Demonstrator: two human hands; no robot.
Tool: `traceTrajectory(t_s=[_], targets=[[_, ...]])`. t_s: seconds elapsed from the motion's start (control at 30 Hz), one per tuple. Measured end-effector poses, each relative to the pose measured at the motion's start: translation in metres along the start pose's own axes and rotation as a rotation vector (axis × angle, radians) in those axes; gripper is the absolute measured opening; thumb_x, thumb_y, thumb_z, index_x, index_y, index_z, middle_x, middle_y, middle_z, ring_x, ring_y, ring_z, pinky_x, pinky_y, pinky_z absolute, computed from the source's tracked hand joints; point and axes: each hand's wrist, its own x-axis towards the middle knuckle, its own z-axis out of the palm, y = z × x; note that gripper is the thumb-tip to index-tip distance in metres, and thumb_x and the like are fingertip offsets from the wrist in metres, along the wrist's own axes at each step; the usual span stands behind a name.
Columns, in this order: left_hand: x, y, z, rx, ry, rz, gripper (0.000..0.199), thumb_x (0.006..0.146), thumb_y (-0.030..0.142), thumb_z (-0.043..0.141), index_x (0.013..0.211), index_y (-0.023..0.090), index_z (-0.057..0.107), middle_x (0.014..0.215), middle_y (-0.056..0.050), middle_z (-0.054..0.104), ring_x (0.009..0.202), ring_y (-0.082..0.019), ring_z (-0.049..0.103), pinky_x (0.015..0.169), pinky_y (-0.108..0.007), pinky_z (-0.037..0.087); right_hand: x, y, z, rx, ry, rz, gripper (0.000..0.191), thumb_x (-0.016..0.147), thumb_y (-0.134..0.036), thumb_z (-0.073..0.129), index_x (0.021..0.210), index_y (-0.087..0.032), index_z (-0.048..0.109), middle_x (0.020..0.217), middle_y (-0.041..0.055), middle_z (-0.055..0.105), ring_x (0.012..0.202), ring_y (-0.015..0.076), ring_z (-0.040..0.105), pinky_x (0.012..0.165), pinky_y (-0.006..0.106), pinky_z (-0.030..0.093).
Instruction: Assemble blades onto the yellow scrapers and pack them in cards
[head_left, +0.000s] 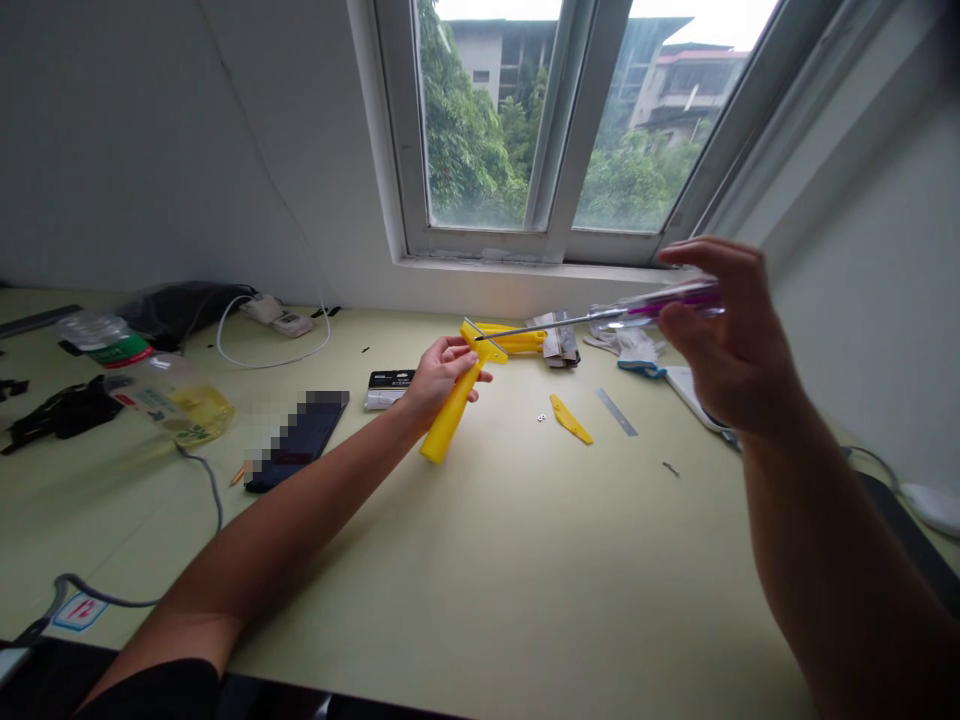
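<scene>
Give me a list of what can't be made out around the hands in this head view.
Head view:
Yellow plastic tool: middle hidden by the left hand.
Screwdriver handle: partly hidden by the right hand.
Dark phone: blurred by pixelation.
Small metal piece: too small to identify.
Black-topped packet: print too small to read.

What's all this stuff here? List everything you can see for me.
yellow tool: one, yellow, in left hand
screwdriver: one, purple and clear, in right hand
yellow part: one, yellow, on table behind left hand
yellow blade: one, yellow, on table
ruler: one, silver, on table
glove: at least one, white and blue, near window
phone: one, black, on table at left
bottles: two, clear, far left
bag: one, black, back left
mouse: one, white, right edge
table: one, pale green
left hand: one, gripping tool
right hand: one, gripping screwdriver
</scene>
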Motion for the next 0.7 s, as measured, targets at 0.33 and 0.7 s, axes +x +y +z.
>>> traceTrajectory(t_s=[0.33, 0.7], targets=[[0.002, 0.002, -0.002, 0.158, 0.07, 0.102, 0.031, 0.075, 0.025, 0.067, 0.096, 0.019, 0.045, 0.113, -0.009, 0.054, 0.061, -0.015, 0.068, 0.036, -0.02, 0.046, -0.003, 0.014, 0.003, -0.038, -0.132, 0.072, 0.041, 0.086, -0.036, 0.059, 0.124, -0.028, 0.044, 0.103, 0.0045, 0.06, 0.068, 0.016, 0.059, 0.056, 0.03, 0.049], [0.001, -0.003, -0.003, 0.241, 0.037, 0.172, 0.032, 0.076, 0.032, 0.067, 0.098, 0.018, 0.047, 0.119, -0.011, 0.051, 0.062, -0.016, 0.069, 0.035, -0.022, 0.048, 0.001, 0.028, 0.002, -0.004, -0.062, 0.183, 0.041, 0.085, -0.036, 0.062, 0.121, -0.025, 0.048, 0.09, 0.0016, 0.061, 0.061, 0.0142, 0.059, 0.052, 0.028, 0.049]])
